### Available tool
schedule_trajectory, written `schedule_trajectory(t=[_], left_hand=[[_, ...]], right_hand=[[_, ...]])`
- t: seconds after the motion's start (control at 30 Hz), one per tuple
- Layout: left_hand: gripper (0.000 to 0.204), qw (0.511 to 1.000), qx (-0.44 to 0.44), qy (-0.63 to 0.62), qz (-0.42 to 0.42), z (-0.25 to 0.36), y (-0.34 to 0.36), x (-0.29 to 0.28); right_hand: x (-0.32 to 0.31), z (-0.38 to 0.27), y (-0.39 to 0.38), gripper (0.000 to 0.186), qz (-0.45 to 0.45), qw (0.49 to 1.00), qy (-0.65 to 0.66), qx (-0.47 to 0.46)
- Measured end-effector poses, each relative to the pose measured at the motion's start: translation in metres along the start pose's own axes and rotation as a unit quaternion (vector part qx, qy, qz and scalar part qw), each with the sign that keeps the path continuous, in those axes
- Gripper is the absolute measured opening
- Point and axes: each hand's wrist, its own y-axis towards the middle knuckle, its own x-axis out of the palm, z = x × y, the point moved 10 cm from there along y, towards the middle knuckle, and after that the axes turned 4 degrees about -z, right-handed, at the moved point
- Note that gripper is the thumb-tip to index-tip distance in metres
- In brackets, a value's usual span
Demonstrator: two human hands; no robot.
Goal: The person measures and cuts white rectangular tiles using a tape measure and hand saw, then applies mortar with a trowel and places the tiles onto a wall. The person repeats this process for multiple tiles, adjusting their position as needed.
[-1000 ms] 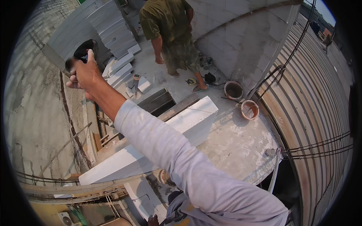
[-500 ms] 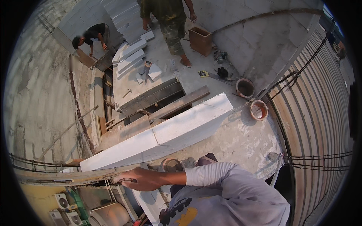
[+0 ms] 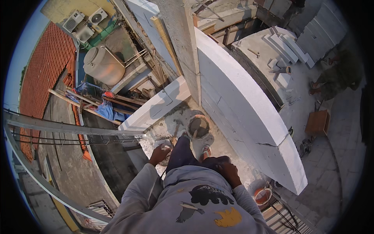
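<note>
My left hand (image 3: pixel 159 155) hangs low beside my left leg, its fingers curled around a small pale thing (image 3: pixel 166 147) that I cannot make out. Against my right thigh lies my right hand (image 3: pixel 230 174); its fingers are mostly hidden. In front of my feet stands a round bucket (image 3: pixel 198 126) with grey mortar in it. Left of that, a hammer-like tool (image 3: pixel 176 130) with a wooden handle lies on the concrete floor. To my right rises a white block wall (image 3: pixel 237 101), with a crack across its near end.
A grey concrete post (image 3: pixel 181 43) stands ahead, joined by a low white block wall (image 3: pixel 159 105). An orange-rimmed bucket (image 3: pixel 263 195) is at my lower right. Past the left edge are a water tank (image 3: pixel 104 66) and lower roofs. Another person (image 3: pixel 337 74) is beyond the wall, near stacked blocks (image 3: pixel 286 46).
The view has swung to the left and down toward my feet. Earlier one hand reached across to a ledge; now both hands are low at my sides.
</note>
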Motion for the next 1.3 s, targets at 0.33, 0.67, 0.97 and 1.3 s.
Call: schedule_trajectory(t=[0.33,0.67,0.97,1.3], left_hand=[[0.069,0.989,0.044,-0.029,0.135,-0.022,0.110,-0.049],[0.056,0.968,0.198,0.079,0.131,0.008,0.455,-0.166],[0.073,0.980,0.168,0.065,-0.084,0.002,0.563,-0.120],[0.088,0.978,0.174,0.059,-0.101,-0.014,0.585,-0.104]], right_hand=[[-0.016,-0.068,0.108,0.039,-0.045,0.993,0.029,-0.105],[0.047,-0.146,0.415,0.034,0.003,0.917,0.399,0.003],[0.028,-0.238,0.628,0.051,0.025,0.762,0.648,-0.001],[0.026,-0.282,0.661,0.055,-0.015,0.688,0.726,-0.015]])
